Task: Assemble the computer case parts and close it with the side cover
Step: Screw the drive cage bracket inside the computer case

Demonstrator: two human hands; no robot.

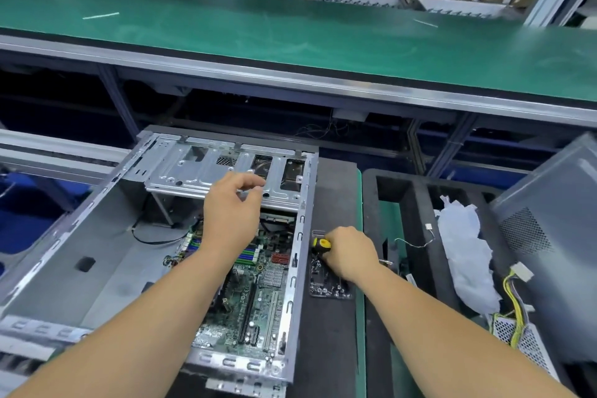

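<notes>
An open grey computer case (97,245) lies on its side in front of me, its motherboard (258,297) exposed along the right half. A silver drive cage (200,171) spans the far end of the case. My left hand (231,207) hovers over the cage's near edge with fingers curled and apart, holding nothing. My right hand (349,255) rests just right of the case, closed around a screwdriver with a yellow and black handle (320,244), above a small clear tray of screws (328,284).
A black foam tray (416,229) to the right holds crumpled white wrapping (465,255) and a power supply with yellow cables (517,329). A grey side cover or second case (555,236) leans at the far right. A green conveyor belt (290,26) runs across behind.
</notes>
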